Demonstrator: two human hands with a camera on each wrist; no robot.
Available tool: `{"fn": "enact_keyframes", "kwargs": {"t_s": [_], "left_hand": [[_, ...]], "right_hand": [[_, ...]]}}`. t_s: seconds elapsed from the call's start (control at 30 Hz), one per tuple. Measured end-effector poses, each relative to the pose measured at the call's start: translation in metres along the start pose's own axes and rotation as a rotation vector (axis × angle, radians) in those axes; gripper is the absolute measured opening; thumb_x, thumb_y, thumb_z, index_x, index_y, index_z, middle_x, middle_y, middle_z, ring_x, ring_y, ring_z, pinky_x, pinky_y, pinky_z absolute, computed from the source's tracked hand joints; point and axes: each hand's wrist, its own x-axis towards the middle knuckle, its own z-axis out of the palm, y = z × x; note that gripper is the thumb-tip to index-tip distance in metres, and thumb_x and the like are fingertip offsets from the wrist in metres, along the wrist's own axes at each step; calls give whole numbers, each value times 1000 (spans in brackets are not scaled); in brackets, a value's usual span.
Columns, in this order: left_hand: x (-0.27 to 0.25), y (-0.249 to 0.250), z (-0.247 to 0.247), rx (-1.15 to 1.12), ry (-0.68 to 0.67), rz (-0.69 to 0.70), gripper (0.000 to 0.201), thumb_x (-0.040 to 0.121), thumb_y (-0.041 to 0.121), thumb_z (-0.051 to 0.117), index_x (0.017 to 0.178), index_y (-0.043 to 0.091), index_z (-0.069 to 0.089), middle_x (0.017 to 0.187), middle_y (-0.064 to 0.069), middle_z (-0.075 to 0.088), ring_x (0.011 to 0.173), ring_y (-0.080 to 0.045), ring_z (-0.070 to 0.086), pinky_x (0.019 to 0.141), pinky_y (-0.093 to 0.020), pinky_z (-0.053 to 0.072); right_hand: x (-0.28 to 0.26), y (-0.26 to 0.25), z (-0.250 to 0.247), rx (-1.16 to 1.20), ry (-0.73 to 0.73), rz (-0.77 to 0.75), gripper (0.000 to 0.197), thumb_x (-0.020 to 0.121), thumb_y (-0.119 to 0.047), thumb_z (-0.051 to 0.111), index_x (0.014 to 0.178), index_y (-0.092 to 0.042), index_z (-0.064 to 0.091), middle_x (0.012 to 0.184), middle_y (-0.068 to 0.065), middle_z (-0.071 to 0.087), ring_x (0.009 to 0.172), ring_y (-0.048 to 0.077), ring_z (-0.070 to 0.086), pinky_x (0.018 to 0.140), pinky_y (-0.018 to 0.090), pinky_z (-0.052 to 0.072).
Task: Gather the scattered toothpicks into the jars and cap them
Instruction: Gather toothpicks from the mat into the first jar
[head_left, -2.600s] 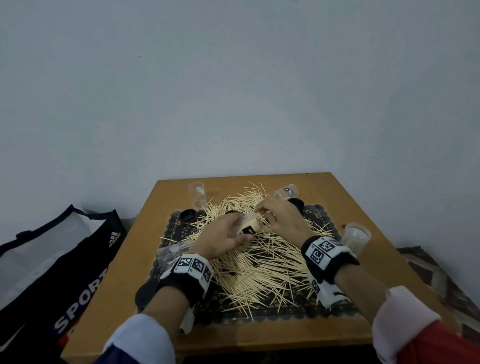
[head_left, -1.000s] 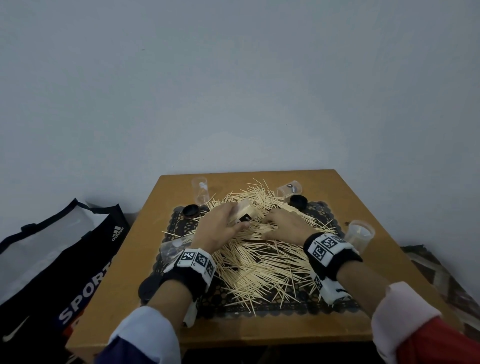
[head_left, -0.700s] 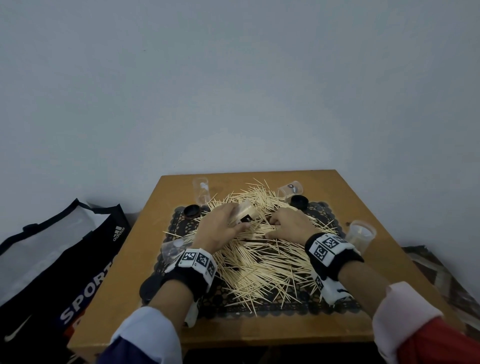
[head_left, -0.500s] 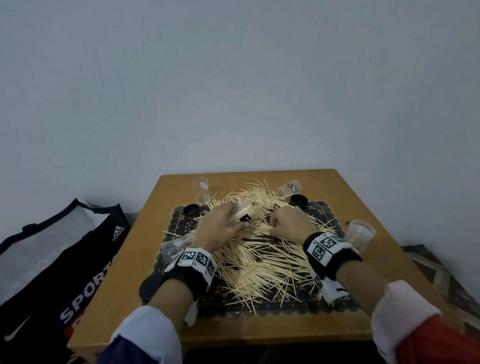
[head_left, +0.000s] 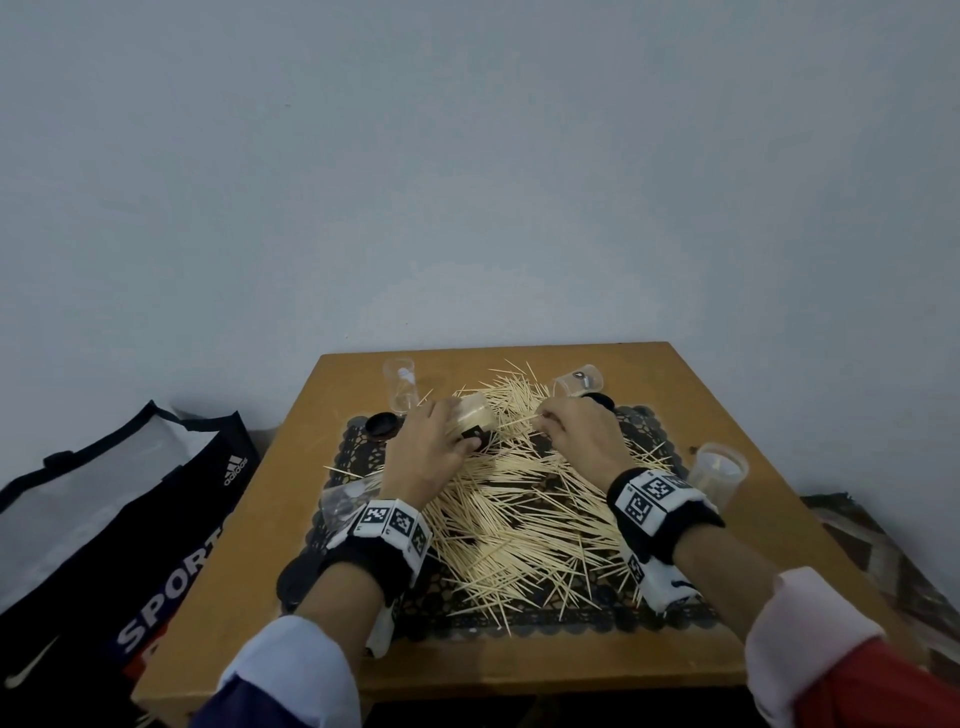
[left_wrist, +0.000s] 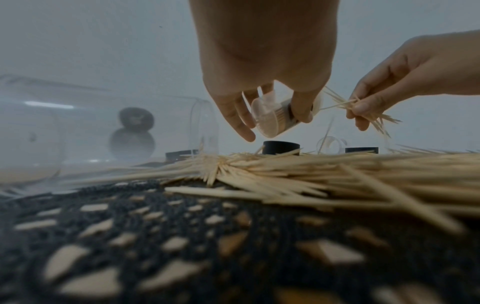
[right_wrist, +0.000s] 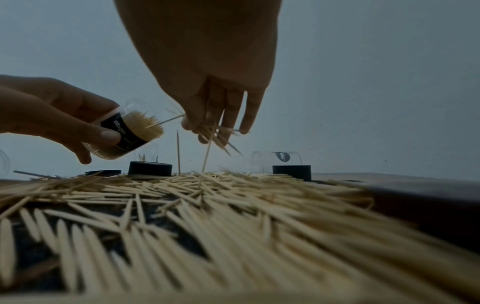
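Filling a jar over the toothpick pile
Your left hand (head_left: 431, 447) grips a tilted, nearly full jar (right_wrist: 130, 133); your right hand (head_left: 582, 441) pinches a bunch of toothpicks (left_wrist: 363, 111) just beside its mouth, above the mat (head_left: 649, 618).

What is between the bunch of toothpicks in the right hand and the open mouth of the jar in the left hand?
Nothing visible blocks it. The right hand pinches a bunch of toothpicks just beside the jar, which the left hand holds tilted, mouth toward the bunch. But the jar already looks packed, so little room shows inside.
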Motion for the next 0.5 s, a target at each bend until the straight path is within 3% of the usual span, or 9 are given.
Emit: {"fn": "enact_keyframes", "kwargs": {"t_s": [0.2,0.37,0.5], "left_hand": [[1,-3,3,-7,-45,17,60,90,45,63,139,14,45,128,-2,57,114,-21,54,91,-38,49],[2,-2,3,9,-75,13,59,91,45,62,139,15,45,131,-2,55,117,-18,51,93,-35,45],[1,-1,4,-13,-121,59,62,92,47,60,142,14,42,134,-3,53,121,-18,48,99,-34,41]], "right_hand": [[-2,-3,-6,93,114,-29,20,95,-24,58,97,-8,71,89,4,71,76,18,63,64,25,43],[-1,0,-4,141,230,-31,14,94,-21,60,93,-9,69,85,-8,53,81,9,51,67,31,53],[1,3,-2,114,209,-39,15,95,-23,59,93,-11,69,90,-3,62,85,8,49,68,29,51]]}}
